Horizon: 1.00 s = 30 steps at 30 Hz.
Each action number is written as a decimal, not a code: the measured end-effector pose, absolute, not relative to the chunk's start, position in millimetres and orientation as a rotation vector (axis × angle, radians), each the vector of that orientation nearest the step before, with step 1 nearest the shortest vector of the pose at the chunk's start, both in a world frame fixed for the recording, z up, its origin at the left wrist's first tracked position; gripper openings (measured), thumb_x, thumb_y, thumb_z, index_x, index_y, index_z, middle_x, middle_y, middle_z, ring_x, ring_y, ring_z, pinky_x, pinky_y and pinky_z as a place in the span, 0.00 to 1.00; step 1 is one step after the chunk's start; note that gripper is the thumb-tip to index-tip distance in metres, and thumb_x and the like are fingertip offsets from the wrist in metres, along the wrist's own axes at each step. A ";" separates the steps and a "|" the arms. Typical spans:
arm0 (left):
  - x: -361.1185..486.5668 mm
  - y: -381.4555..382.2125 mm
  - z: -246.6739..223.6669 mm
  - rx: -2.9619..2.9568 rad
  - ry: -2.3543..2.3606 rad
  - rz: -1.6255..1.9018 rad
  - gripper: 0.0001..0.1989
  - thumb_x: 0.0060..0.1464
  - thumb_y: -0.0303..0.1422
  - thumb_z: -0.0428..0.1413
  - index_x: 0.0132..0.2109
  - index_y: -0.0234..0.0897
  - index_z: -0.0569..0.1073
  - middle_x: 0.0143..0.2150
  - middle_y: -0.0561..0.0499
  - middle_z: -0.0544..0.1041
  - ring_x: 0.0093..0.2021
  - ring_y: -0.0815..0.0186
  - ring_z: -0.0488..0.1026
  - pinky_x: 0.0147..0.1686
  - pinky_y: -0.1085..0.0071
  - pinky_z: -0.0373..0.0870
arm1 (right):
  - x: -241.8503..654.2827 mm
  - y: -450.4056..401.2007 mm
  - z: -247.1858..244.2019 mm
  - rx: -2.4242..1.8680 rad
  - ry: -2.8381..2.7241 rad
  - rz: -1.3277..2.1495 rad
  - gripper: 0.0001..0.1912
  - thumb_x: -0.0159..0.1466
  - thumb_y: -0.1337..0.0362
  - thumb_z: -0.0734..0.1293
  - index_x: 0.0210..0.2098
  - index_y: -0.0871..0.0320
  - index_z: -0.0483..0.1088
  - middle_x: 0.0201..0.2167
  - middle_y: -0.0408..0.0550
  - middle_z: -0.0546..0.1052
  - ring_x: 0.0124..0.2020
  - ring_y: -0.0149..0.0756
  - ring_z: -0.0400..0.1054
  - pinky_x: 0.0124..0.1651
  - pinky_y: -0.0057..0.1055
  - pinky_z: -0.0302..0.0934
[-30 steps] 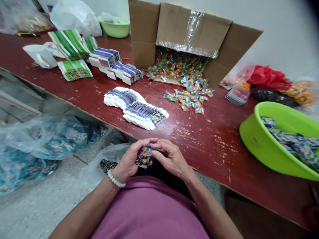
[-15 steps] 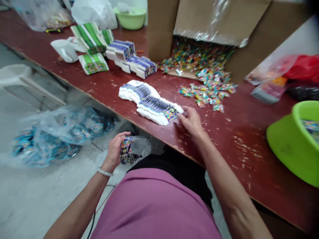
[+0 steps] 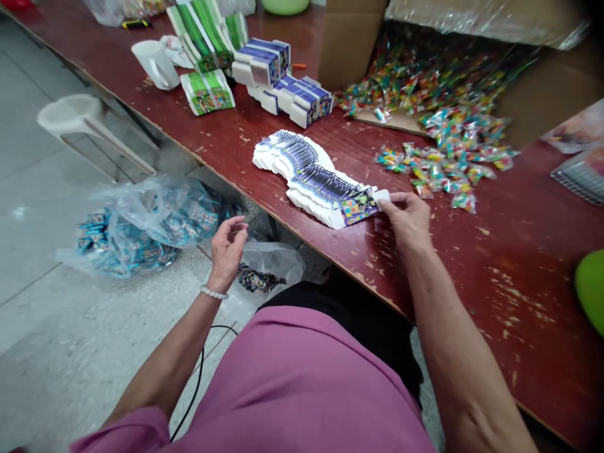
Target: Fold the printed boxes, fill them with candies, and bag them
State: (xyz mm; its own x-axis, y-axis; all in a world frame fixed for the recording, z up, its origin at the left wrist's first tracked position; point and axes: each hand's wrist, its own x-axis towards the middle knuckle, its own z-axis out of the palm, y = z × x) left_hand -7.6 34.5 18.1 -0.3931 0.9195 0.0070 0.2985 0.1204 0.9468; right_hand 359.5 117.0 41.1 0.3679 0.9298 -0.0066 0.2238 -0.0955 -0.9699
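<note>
Packet gone from left hand (image 3: 228, 251), fingers apart; right hand (image 3: 409, 219) now pinches flat card (image 3: 359, 207) at right end of fanned cardboard stack (image 3: 309, 173).

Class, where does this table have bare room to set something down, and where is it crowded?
Bare: the worn red table between the right hand and the bright-green tub; a smaller patch between the fanned purple-white cards and clear-wrapped candies. Crowded: the far side, where banded green stacks and banded purple stacks sit near the brown cardboard box.
</note>
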 end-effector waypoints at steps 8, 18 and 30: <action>96.4 32.0 110.1 0.996 0.859 0.846 0.23 0.53 0.46 0.62 0.51 0.36 0.78 0.45 0.43 0.81 0.45 0.57 0.77 0.47 0.65 0.71 | 340.8 35.2 114.5 -1.263 -1.118 1.239 0.11 0.54 0.57 0.77 0.31 0.55 0.75 0.27 0.43 0.76 0.24 0.30 0.67 0.26 0.27 0.64; 132.0 -0.6 113.2 0.665 0.557 0.375 0.22 0.44 0.40 0.68 0.44 0.32 0.77 0.30 0.46 0.80 0.25 0.62 0.78 0.27 0.70 0.74 | 317.9 3.0 115.9 -0.995 -1.094 1.597 0.15 0.61 0.52 0.72 0.42 0.54 0.74 0.32 0.43 0.77 0.23 0.27 0.66 0.23 0.24 0.60; 136.8 1.6 100.8 1.012 0.881 0.674 0.13 0.50 0.37 0.67 0.36 0.32 0.77 0.33 0.49 0.81 0.32 0.67 0.77 0.32 0.75 0.73 | 300.7 -15.2 101.2 -1.235 -1.108 1.304 0.14 0.61 0.51 0.71 0.33 0.57 0.76 0.23 0.42 0.75 0.21 0.30 0.66 0.24 0.28 0.62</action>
State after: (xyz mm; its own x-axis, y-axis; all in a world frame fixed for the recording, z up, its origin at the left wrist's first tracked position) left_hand 136.8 1.6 100.8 0.4921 0.8159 -0.3036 -0.0799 0.3895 0.9175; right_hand 300.7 -15.2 101.2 0.0046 0.9953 -0.0966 -0.0650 -0.0961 -0.9932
